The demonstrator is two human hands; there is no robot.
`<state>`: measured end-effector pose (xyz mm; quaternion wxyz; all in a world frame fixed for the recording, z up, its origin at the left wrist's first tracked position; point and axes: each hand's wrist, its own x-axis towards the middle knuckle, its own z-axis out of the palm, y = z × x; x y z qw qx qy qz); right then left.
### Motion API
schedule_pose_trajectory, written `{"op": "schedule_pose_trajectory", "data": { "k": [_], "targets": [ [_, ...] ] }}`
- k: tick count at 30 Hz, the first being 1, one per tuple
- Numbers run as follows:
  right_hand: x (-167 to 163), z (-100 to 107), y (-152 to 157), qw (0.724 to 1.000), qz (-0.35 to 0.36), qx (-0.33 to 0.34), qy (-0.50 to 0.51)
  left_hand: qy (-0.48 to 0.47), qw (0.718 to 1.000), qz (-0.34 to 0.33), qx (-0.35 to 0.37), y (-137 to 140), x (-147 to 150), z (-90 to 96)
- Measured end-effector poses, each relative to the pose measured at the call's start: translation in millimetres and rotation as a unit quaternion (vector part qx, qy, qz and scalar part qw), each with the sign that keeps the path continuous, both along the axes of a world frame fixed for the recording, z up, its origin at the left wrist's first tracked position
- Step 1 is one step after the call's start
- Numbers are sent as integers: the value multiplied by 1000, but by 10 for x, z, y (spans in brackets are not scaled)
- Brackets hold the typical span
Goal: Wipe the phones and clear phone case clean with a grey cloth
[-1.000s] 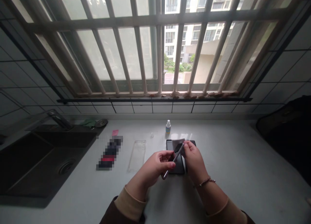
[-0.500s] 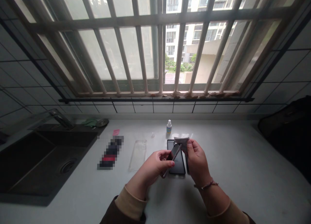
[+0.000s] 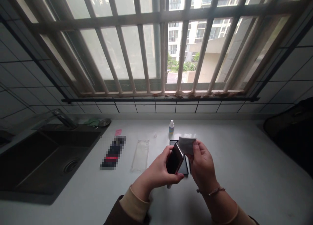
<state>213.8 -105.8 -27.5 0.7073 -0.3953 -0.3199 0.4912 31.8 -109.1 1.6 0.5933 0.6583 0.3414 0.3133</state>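
Observation:
My left hand [image 3: 161, 169] grips a dark smartphone [image 3: 174, 160] by its edges, tilted above the counter. In my right hand [image 3: 202, 160] a grey cloth [image 3: 187, 144] is pinched between thumb and fingers, right beside the phone's upper edge. Beneath both hands lies a flat black-rimmed device [image 3: 184, 169], partly covered by the phone and cloth. To the left, a clear phone case [image 3: 140, 155] rests on the counter. A small white-capped bottle [image 3: 171, 127] stands upright behind my hands.
On the left is a dark sink [image 3: 56, 169] with a faucet [image 3: 64, 118]. A blurred-out dark item [image 3: 113, 153] and a pink slip [image 3: 118, 132] lie near it. A black bag [image 3: 290, 130] sits at the right on the pale counter [image 3: 244, 173]. A barred window rises behind.
My left hand has turned the phone so its dark face shows more broadly. My right hand and the cloth have shifted slightly right, and the cloth appears more spread.

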Motion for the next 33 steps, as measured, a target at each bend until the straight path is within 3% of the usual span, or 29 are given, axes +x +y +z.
{"op": "schedule_pose_trajectory", "data": {
  "k": [4, 8, 14, 25, 33],
  "targets": [
    [40, -85, 41, 999, -15, -26, -34, 80, 993, -24, 83, -3, -13, 77],
    [44, -29, -33, 990, 3, 15, -140, 90, 993, -39, 62, -7, 12, 91],
    [48, 90, -151, 950, -32, 90, -298, 58, 998, -15, 25, 9, 31, 86],
    [58, 66, -196, 920, -39, 166, -354, -22, 997, 33, -71, 82, 80, -118],
    [68, 2, -99, 843, -38, 270, -464, -140, 961, 52, -230, -15, 230, -187]
  ]
}}
